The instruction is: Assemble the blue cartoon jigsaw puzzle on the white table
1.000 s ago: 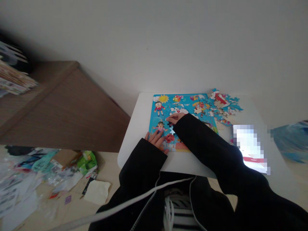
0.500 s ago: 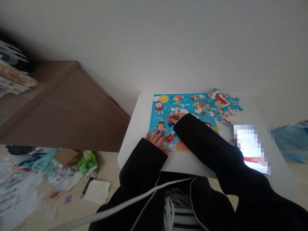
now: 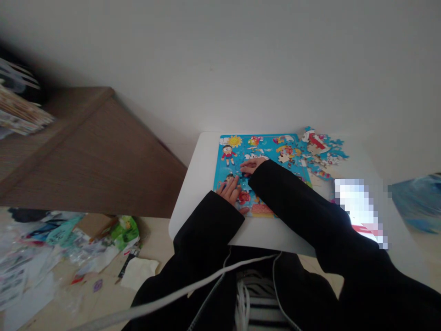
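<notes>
A blue cartoon jigsaw puzzle (image 3: 270,149) lies on a small white table (image 3: 189,193), partly put together in its flat tray. My left hand (image 3: 230,191) rests on its lower left part, fingers stretched out over a printed figure and holding nothing. Close beside it, my right hand (image 3: 253,165) is closed, thumb and fingers drawn together at the middle of the puzzle, just below a white cartoon face. Whatever is between these fingertips is hidden. My right sleeve covers the puzzle's lower right part.
Loose puzzle pieces (image 3: 319,149) are heaped at the tray's right, some overlapping its edge. A bright blurred-out screen (image 3: 360,209) lies nearer me on the right. A brown wooden cabinet (image 3: 103,151) stands left, with bags and papers on the floor below. A white cord (image 3: 206,278) crosses my front.
My left hand has slid right and slightly up over the puzzle, closer to the right hand. The right hand has shifted only slightly and its fingers stay drawn together.
</notes>
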`<move>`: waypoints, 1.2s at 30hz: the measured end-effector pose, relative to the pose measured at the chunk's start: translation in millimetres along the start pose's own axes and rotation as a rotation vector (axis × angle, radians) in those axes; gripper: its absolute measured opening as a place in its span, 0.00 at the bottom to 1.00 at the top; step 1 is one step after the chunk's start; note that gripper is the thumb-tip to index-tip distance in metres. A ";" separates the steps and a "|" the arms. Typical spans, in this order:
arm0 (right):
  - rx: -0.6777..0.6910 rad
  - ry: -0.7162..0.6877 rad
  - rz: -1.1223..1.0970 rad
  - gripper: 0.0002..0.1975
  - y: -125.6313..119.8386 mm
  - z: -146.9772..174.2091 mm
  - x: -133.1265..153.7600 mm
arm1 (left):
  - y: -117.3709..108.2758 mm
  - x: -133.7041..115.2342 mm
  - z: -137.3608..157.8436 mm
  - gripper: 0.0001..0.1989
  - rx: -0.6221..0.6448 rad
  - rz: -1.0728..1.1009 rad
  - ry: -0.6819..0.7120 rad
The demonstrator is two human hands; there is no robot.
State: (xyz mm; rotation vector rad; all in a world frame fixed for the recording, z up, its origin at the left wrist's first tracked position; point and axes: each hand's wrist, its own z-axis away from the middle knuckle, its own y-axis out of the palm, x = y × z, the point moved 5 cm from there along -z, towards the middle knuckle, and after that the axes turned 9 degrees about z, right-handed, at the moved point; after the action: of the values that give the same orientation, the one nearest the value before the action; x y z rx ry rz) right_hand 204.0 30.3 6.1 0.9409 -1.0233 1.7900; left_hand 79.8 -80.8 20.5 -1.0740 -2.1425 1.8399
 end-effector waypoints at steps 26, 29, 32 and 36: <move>0.032 -0.045 0.016 0.14 8.5 -2.5 -0.8 | 2.3 0.9 2.9 0.30 0.034 -0.012 0.066; 0.053 -0.054 0.094 0.16 9.0 -3.4 -0.2 | 3.4 1.9 3.4 0.30 0.036 -0.006 0.066; 0.078 -0.126 0.326 0.14 2.9 -5.5 7.1 | 3.3 2.6 3.9 0.30 0.041 -0.009 0.075; 0.099 -0.350 0.650 0.16 -5.7 -3.3 22.7 | 2.2 2.4 3.3 0.31 0.067 -0.004 0.073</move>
State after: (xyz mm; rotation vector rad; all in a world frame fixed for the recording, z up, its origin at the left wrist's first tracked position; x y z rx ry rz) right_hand 200.4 41.8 26.4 1.0870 -1.6109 2.2627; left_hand 77.2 -82.1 16.9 -1.1035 -2.0265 1.8272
